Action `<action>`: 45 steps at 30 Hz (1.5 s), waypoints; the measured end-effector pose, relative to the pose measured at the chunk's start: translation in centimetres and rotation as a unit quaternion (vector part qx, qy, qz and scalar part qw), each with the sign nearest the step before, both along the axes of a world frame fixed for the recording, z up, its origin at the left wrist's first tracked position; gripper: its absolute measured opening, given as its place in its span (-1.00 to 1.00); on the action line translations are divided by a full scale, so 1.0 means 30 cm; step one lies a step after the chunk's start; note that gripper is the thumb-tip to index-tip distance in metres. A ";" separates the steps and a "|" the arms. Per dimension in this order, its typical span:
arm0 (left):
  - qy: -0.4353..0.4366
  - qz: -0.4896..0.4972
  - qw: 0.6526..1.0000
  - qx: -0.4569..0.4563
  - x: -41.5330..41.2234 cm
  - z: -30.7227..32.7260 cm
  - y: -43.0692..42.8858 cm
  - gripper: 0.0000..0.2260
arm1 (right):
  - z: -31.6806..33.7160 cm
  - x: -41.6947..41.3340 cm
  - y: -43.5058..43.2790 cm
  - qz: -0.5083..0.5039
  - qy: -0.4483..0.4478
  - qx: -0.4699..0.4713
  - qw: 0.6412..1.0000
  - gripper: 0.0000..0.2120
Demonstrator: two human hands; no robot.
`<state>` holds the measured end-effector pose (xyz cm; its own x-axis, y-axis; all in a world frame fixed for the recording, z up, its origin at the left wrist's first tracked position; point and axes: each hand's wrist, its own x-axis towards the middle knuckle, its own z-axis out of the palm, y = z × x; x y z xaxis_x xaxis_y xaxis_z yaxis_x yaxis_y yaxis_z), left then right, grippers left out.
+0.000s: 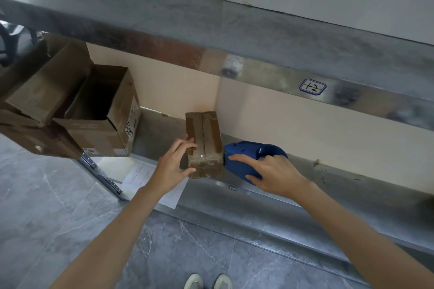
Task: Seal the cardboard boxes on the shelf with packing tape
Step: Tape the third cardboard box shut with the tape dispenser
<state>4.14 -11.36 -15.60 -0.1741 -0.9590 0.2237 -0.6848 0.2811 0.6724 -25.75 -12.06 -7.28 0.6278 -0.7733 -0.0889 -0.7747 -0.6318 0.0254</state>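
Observation:
A small brown cardboard box (204,141) stands on the metal shelf (293,197), with brown tape strips along its top and front. My left hand (173,166) holds its left side, fingers on top and thumb at the front lower corner. A blue tape dispenser (249,155) sits against the box's right side. My right hand (272,173) grips the dispenser, index finger stretched along its top and thumb under its near edge.
To the left on the shelf stands a larger cardboard box (103,122) with its flaps open, and another tilted box (40,91) leans beside it. White paper sheets (145,178) lie on the shelf under my left wrist. An upper shelf (211,30) hangs overhead.

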 end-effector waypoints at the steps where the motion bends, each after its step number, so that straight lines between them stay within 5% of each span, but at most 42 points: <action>1: 0.000 0.001 1.000 -0.003 -0.002 -0.002 -0.002 -0.38 | -0.005 0.005 0.005 -0.004 0.006 -0.005 1.000 -0.43; 9: 0.005 0.010 1.000 -0.021 -0.015 -0.003 0.003 -0.39 | -0.044 0.049 0.035 -0.037 0.008 -0.027 0.999 -0.44; 21: 0.014 0.040 0.999 0.003 -0.038 0.024 0.012 -0.41 | -0.199 0.035 -0.124 -0.229 -0.139 0.151 0.951 -0.39; 27: 0.026 0.049 0.998 0.003 -0.045 0.024 0.013 -0.41 | -0.263 -0.003 -0.164 -0.240 -0.191 0.180 0.935 -0.35; 33: 0.004 0.040 0.999 -0.006 -0.036 0.028 0.008 -0.41 | -0.230 -0.007 -0.161 -0.208 -0.083 0.089 0.970 -0.28; 37: -0.009 0.015 1.000 -0.007 -0.016 0.037 0.005 -0.39 | -0.172 0.001 -0.147 -0.264 -0.073 0.009 0.962 -0.29; 42: -0.012 0.004 1.000 -0.020 -0.006 0.043 0.001 -0.44 | -0.094 0.088 -0.117 -0.074 -0.225 0.019 0.971 -0.38; 45: -0.011 -0.003 0.999 -0.039 0.001 0.048 -0.002 -0.48 | -0.099 0.169 -0.114 0.008 -0.236 0.069 0.969 -0.29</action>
